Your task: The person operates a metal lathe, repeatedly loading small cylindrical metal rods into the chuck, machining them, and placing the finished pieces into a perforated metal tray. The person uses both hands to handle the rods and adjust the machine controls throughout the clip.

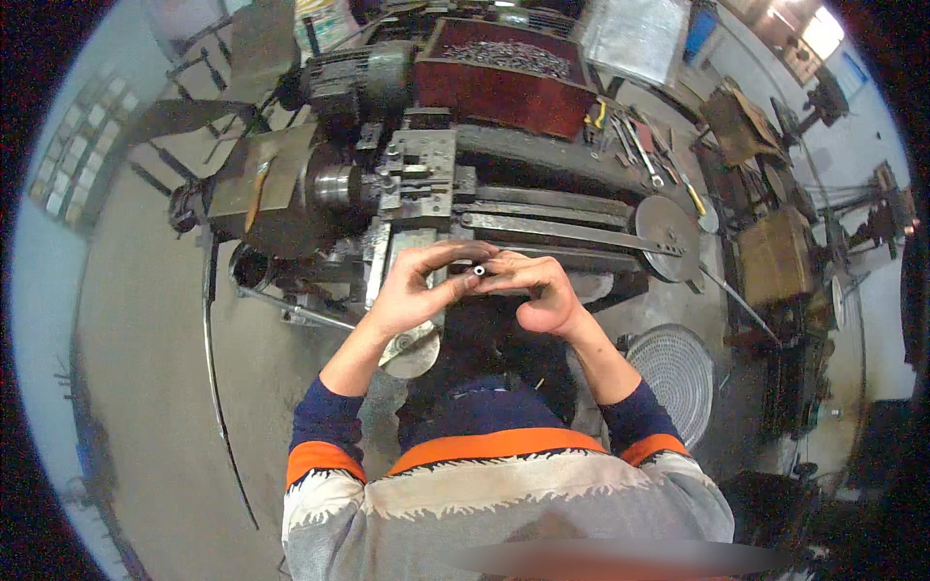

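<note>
Hollow metal part [480, 271] is at the near side of the lathe-like machine [422, 165], grasped by the fingers of the left hand [418, 284] and right hand [544, 292]. Red bin [504, 99] stands beyond the machine; round perforated tray [675, 382], at the machine's near right.

Sm. round metal pc. [479, 271], 1 dark hole twd cam, btwn fingertips [465, 284].

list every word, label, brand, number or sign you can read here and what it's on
No text can be read.
Pale wall panels: too blurred to tell whether they bear writing.
White bag-like thing at the top: coloured marks, too blurred to read.
Small metal piece between left hand and right hand: no lettering visible.
</note>
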Action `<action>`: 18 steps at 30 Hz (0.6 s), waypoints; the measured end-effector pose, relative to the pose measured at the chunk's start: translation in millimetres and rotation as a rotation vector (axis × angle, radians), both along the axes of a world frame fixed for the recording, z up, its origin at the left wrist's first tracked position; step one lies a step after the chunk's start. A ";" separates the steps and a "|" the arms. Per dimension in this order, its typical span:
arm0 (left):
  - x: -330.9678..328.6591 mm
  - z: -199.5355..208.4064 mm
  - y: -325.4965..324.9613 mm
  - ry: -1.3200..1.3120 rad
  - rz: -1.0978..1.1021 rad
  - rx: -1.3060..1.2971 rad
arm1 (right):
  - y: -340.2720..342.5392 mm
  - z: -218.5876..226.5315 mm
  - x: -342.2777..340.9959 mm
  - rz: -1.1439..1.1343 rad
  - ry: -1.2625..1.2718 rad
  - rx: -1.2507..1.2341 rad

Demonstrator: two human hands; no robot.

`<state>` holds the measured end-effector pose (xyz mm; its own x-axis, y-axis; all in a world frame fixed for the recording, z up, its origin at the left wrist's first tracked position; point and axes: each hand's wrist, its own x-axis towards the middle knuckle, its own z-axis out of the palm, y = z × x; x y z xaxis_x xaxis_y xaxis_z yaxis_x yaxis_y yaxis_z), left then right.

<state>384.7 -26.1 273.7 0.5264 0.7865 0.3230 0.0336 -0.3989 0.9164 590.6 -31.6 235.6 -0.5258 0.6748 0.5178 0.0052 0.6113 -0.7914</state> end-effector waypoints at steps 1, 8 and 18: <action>6.5 -2.9 1.8 -0.037 -0.047 -0.044 | -1.0 -0.1 4.4 -0.006 0.012 -0.001; 11.1 -10.2 1.3 -0.084 -0.096 -0.169 | -4.8 -4.0 7.9 0.041 0.048 -0.078; -7.2 -24.7 4.3 0.071 0.067 -0.050 | 2.9 -11.1 18.2 -0.015 0.029 -0.172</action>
<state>377.5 -21.8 249.0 0.4921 0.8350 0.2464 0.1245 -0.3476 0.9294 608.8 -28.6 224.5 -0.5016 0.7621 0.4094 -0.0117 0.4672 -0.8841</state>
